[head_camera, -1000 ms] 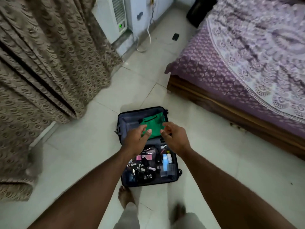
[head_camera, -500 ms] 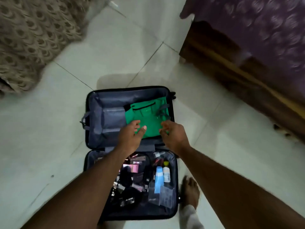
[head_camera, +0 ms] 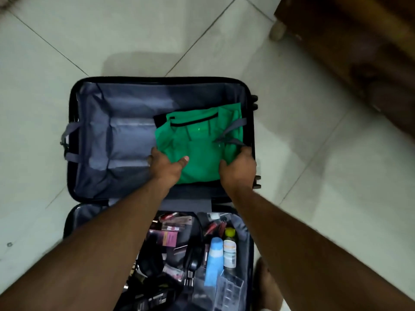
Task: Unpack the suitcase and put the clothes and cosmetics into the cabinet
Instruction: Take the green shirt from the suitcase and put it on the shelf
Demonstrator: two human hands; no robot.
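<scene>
A folded green garment (head_camera: 199, 151) at the right edge of the open suitcase's (head_camera: 116, 140) far half is gripped by the left hand (head_camera: 166, 164) and right hand (head_camera: 238, 169).

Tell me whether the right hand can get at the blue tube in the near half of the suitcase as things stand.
Probably yes. The blue tube lies uncovered on top of the cosmetics, just left of the right forearm. But the right hand now grips the green garment and must release it first.

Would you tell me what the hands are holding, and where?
Both hands grip the green garment at its near edge, left and right corners.
</scene>
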